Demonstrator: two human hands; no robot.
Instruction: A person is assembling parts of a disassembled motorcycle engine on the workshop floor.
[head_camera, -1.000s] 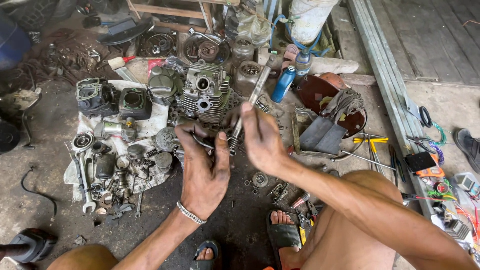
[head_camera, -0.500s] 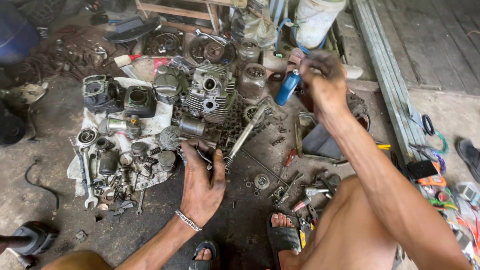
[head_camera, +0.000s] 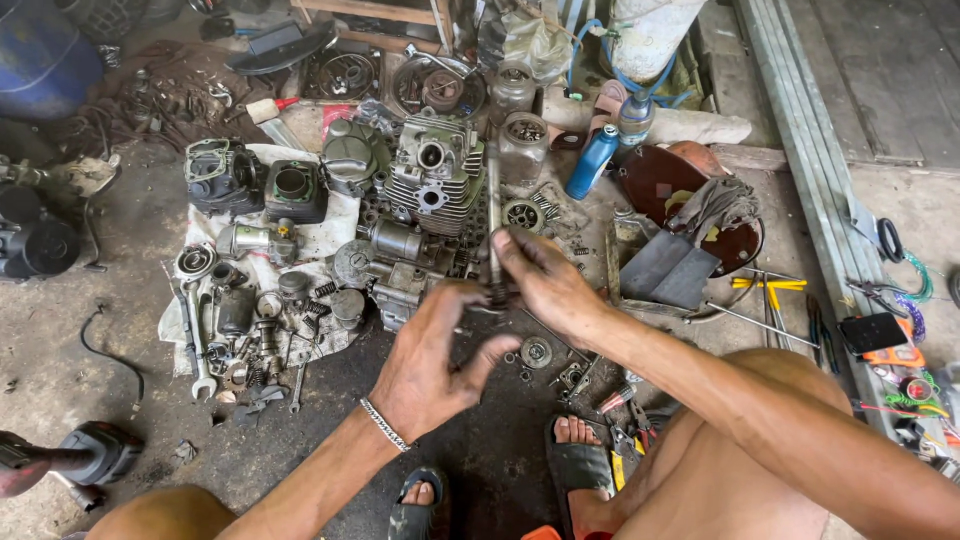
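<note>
Low over a greasy floor, my two hands meet in the middle of the view. My right hand grips a long thin metal rod that stands nearly upright in front of a finned engine cylinder head. My left hand, with a bracelet on the wrist, has its fingers curled around the rod's lower end, touching the right hand's fingertips. What sits between the fingers at that end is hidden. Small gears and washers lie just below the hands.
Engine parts cover a white cloth, with a wrench at its edge. A blue bottle stands beyond; a dark metal tray and yellow-handled tools lie right. A power tool lies lower left. My sandalled feet are below.
My right hand has come back from the blue bottle at the upper right to the middle and closed on the rod. My left hand has curled its fingers onto the rod's lower end.
</note>
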